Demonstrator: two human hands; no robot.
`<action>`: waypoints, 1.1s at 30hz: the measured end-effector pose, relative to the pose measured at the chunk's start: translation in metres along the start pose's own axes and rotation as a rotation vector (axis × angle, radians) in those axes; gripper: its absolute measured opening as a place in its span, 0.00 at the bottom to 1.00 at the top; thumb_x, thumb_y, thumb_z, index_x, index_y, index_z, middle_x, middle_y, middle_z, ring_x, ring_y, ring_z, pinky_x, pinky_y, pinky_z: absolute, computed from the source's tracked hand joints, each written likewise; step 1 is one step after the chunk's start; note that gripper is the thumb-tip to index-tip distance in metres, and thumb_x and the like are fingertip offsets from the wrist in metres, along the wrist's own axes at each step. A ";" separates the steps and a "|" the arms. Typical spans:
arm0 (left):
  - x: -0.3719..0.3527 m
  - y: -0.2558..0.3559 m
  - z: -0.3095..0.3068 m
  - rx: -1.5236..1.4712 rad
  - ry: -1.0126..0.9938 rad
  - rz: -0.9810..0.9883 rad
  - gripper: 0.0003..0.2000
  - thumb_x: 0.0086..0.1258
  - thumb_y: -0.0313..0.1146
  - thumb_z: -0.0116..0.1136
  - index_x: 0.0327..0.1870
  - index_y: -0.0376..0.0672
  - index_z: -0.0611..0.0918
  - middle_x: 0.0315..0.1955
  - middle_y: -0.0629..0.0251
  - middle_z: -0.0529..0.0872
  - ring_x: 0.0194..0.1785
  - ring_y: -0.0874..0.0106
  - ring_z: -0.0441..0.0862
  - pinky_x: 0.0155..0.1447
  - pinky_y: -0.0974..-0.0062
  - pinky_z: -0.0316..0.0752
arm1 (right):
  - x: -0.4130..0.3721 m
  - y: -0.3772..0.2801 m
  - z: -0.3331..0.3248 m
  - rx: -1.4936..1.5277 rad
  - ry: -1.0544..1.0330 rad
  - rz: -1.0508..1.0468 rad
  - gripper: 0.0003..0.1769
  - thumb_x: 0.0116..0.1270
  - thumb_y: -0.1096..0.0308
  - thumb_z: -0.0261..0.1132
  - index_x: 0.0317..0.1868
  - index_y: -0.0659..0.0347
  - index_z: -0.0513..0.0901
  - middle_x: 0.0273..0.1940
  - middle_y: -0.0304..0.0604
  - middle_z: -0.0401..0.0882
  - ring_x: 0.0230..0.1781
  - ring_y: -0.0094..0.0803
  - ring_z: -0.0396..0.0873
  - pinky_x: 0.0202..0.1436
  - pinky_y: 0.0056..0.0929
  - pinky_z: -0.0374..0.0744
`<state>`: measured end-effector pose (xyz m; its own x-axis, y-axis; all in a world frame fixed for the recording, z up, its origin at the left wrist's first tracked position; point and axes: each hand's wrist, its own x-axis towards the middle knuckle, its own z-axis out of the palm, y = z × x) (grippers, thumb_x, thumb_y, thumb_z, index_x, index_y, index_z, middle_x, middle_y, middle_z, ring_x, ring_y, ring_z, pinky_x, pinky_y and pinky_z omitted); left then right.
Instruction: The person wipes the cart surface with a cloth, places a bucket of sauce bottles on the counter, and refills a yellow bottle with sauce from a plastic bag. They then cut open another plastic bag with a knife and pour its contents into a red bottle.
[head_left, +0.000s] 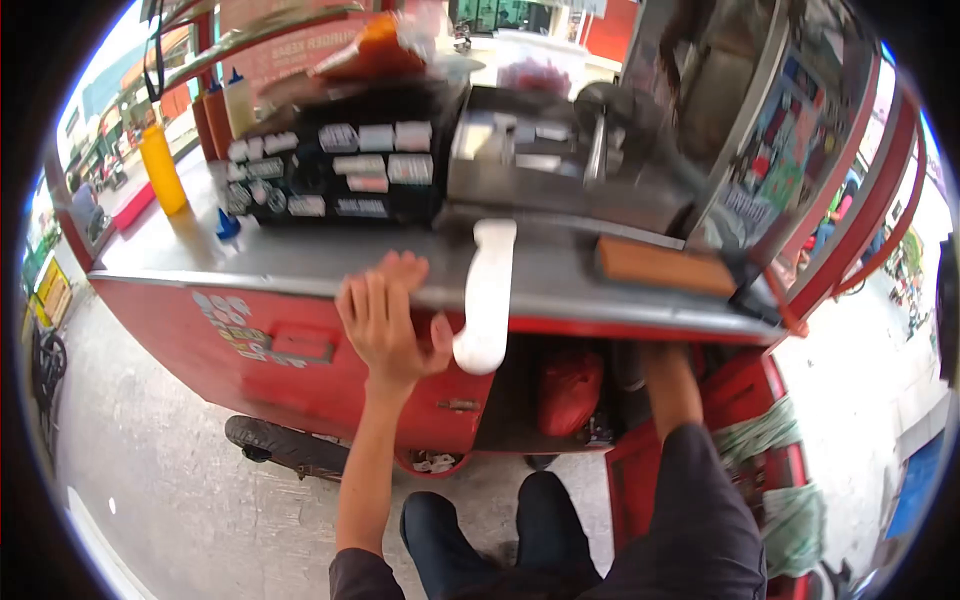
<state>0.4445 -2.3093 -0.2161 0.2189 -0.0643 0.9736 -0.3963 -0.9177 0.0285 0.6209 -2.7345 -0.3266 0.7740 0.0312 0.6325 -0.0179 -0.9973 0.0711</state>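
Note:
My left hand [388,322] rests at the front edge of the steel counter [330,250], its fingers stretched out and holding nothing. Just right of its thumb, a long, flat white thing [488,295] overlaps the counter's edge; its kind cannot be made out. Below the countertop, my right forearm [672,385] reaches into the open red cabinet [510,400], and the hand itself is hidden in shadow there. A red plastic bag [570,393] sits inside the cabinet, left of that arm.
A black box with stickers [335,165] and a metal cooking unit [530,150] stand on the counter. A yellow squeeze bottle [162,170], blue nozzle [228,224] and brown block [665,266] are there too. Green cloths [795,520] hang on the open cabinet door [640,490].

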 end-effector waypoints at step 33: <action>0.092 -0.267 -0.272 -0.231 -0.531 -1.088 0.09 0.64 0.24 0.55 0.44 0.38 0.75 0.36 0.56 0.77 0.36 0.61 0.80 0.40 0.66 0.74 | 0.024 -0.493 -0.425 1.181 -1.260 -0.250 0.12 0.68 0.67 0.61 0.49 0.62 0.80 0.39 0.51 0.84 0.38 0.39 0.85 0.44 0.35 0.80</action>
<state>0.3277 -1.9637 -0.0728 0.8473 0.4893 0.2065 0.0825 -0.5054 0.8589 0.3789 -2.2142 -0.0186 0.6731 0.6839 -0.2815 0.1562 -0.5034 -0.8498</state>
